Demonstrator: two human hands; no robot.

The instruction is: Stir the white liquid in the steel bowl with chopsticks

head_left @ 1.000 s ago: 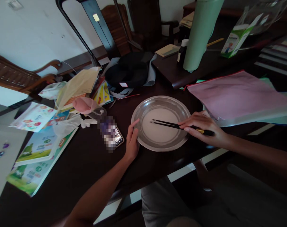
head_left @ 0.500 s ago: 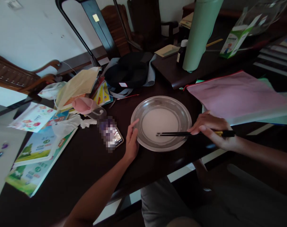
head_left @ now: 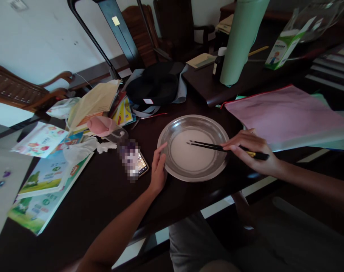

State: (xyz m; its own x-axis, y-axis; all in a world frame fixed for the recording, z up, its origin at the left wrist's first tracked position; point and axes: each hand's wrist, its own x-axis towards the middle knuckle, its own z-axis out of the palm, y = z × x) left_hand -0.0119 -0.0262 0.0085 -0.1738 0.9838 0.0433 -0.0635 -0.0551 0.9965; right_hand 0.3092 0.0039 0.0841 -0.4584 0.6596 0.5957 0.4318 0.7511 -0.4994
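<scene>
A round metal basin (head_left: 196, 176) stands on the dark table with a milky white liquid (head_left: 189, 156) in its bottom. My left hand (head_left: 158, 168) holds the basin's left rim, one finger stretched along the inside of the edge. In my right hand (head_left: 247, 148) is a pair of black chopsticks (head_left: 207, 146) with gold bands near the thick ends. Their tips point left over the liquid, close together; whether they touch it I cannot tell. The fingers of my right hand close round the chopsticks just outside the right rim.
Left of the basin lies a lit phone (head_left: 142, 164), partly blurred. Farther left are a pink-lidded cup (head_left: 99, 126), crumpled tissue (head_left: 82, 148) and books (head_left: 43, 185). A black bag (head_left: 153, 85) sits behind. On the right lies a pink zip pouch (head_left: 285, 111); a green cylinder (head_left: 241, 45) stands beyond.
The chopstick tips have moved away from me across the basin, and the chopsticks now slant more. My right hand has shifted slightly up and left. My left hand stays at the rim.
</scene>
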